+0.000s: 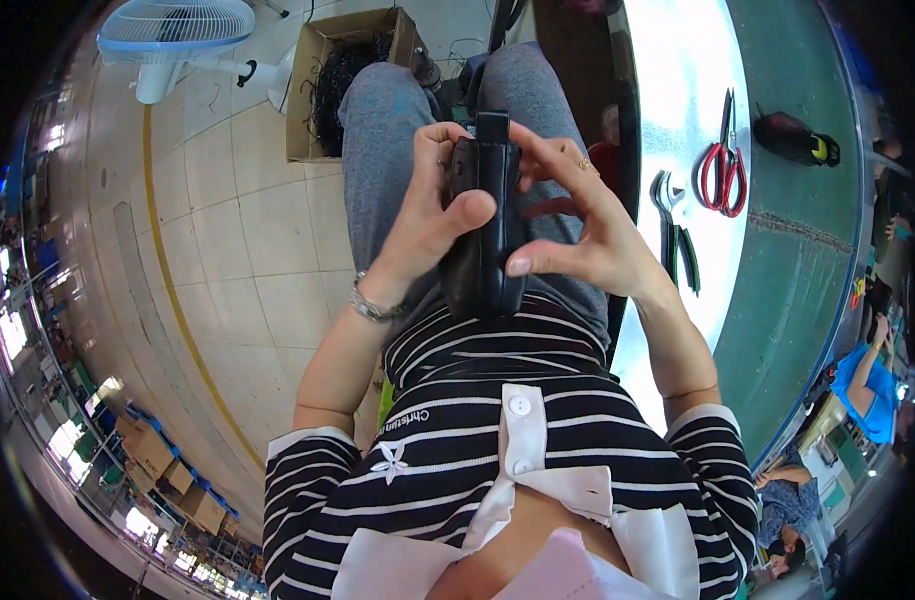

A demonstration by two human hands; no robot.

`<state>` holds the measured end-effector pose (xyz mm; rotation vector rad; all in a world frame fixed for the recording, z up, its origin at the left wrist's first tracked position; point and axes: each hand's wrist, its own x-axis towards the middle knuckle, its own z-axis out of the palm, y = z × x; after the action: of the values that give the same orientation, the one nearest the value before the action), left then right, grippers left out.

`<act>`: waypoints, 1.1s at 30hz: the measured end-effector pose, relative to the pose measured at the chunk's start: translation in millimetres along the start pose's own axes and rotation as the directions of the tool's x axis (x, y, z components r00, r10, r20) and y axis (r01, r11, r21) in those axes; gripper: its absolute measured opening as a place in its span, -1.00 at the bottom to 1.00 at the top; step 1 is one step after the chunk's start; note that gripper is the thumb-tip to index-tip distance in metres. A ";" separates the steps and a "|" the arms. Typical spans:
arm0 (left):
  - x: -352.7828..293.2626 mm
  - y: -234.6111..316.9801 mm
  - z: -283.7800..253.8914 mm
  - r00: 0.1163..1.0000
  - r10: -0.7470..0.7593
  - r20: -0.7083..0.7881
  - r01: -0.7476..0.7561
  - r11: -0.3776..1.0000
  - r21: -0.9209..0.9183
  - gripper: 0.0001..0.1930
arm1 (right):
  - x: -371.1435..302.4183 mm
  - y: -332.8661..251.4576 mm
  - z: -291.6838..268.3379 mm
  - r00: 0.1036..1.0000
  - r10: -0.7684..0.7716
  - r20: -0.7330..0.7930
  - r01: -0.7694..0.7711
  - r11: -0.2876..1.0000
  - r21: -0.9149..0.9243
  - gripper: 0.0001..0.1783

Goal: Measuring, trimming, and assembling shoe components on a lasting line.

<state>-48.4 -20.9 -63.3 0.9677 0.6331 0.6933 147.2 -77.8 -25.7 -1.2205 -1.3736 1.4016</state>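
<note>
Pale floor tiles (287, 300) fill the left of the frame, giving the left elbow free sideways room. A cardboard box (299, 110) stands at upper left, beside the knee, so a reach forward on that side would meet its rim. At upper centre the left hand (429, 215) cups the near-upright black case (477, 275) along its left side, fingers curled behind and thumb extended over the front; whether that thumb presses or hovers, I cannot tell. Kept above the grey trousers (382, 130), the case seems best steadied by this palm, its long edge aligned between both hands. A short tab (492, 126) stands up at the top end; light pressure close to it should twist the case least. The right hand (602, 240) is spread around the right side, forefinger reaching toward the tab, thumb tip at the front edge; I cannot tell whether its fingers pinch anything. Its wrist has the tighter space: the bright metal worktop (687, 60) begins just to the right. Swinging that elbow wide could catch the dark-handled cutters (667, 215) near the edge, with red-handled scissors (725, 150) beyond, beside the green surface (797, 260).
</note>
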 end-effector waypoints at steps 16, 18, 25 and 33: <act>13.9 -1.2 4.7 0.978 0.079 -0.191 -0.083 0.996 -0.014 -0.20 | 24.3 5.2 -1.0 0.989 0.142 0.032 -0.133 0.971 -0.198 0.12; 18.9 -4.7 -3.1 0.981 0.056 -0.184 -0.062 0.998 -0.025 -0.17 | 27.3 5.5 -2.5 0.994 0.113 0.012 -0.109 0.975 -0.193 0.10; 12.0 -14.5 13.0 0.972 0.099 -0.215 -0.086 0.994 0.068 -0.16 | 35.6 -0.6 -9.9 0.924 -0.324 -0.204 0.198 0.860 -0.470 -0.51; -11.6 -39.8 0.6 0.957 -0.036 -0.288 0.046 0.999 0.027 -0.36 | -14.8 -45.7 -15.8 0.893 -0.435 -0.119 0.289 0.755 -0.589 -0.76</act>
<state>-45.7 -45.7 -96.5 0.8887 0.9206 0.7959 162.1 -85.0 22.1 -1.3330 -1.7872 0.5487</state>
